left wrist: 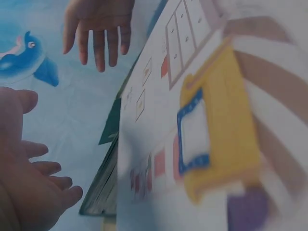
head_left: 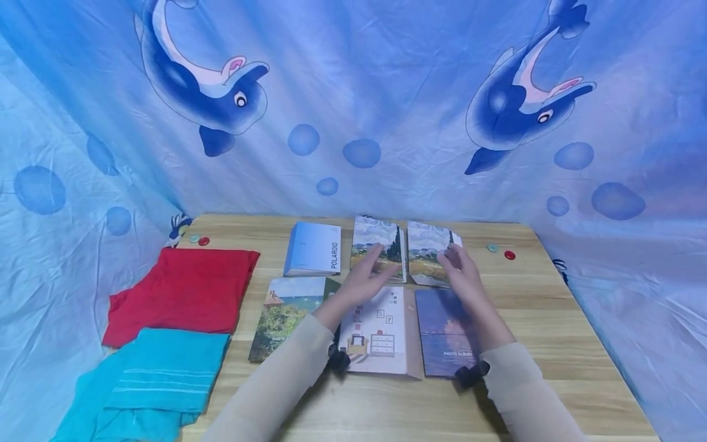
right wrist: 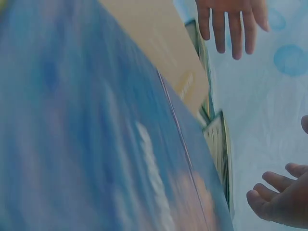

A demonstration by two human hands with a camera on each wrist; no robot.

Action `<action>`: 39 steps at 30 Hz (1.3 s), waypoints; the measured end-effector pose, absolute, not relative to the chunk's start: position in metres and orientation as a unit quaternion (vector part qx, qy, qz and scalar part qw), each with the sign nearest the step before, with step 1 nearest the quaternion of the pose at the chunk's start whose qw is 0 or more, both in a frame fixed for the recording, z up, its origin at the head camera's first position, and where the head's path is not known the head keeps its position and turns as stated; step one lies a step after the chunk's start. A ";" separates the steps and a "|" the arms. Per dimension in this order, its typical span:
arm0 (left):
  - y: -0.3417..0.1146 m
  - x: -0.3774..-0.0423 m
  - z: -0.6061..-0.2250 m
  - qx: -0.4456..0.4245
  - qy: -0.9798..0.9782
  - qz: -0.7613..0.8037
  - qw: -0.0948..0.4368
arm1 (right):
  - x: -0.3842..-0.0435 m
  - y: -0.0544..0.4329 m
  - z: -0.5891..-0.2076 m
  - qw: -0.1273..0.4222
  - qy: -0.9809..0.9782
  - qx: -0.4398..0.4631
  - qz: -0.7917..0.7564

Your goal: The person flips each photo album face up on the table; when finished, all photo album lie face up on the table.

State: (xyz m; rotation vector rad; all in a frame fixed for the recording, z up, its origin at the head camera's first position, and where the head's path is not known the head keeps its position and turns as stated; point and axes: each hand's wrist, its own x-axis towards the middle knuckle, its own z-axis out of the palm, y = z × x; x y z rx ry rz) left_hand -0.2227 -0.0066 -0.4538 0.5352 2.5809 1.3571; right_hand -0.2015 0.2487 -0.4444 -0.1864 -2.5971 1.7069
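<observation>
My left hand (head_left: 361, 282) hovers with spread fingers over the left landscape-painting album (head_left: 361, 236) and the upper edge of the white furniture-drawing album (head_left: 381, 322). Its fingers hold nothing in the left wrist view. To the right, my right hand (head_left: 466, 279) hangs over the other landscape-painting album (head_left: 424, 245) and the purple sunset photo album (head_left: 442, 331), fingers loosely bent around nothing. Both palms face inward, apart from each other. A blue Polaroid album (head_left: 313, 245) stands back left, with a green coastal photo album (head_left: 287, 313) in front, partly behind my left sleeve.
A folded red cloth (head_left: 188, 294) and a teal cloth (head_left: 166, 374) lie on the left of the wooden table (head_left: 552, 344). Small red and green discs sit at both back corners, such as the red disc (head_left: 510, 255). A blue dolphin curtain (head_left: 342, 80) encloses the table.
</observation>
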 end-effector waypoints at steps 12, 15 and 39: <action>-0.061 -0.198 -0.458 0.179 0.882 0.435 0.041 | -0.179 0.201 -0.449 0.012 -0.795 -0.054 0.604; -0.074 -0.191 -0.462 0.175 0.886 0.428 0.025 | -0.175 0.191 -0.453 0.022 -0.784 -0.041 0.619; -0.171 -0.117 -0.495 0.132 0.933 0.335 0.000 | -0.123 0.078 -0.483 -0.067 -0.768 0.066 0.634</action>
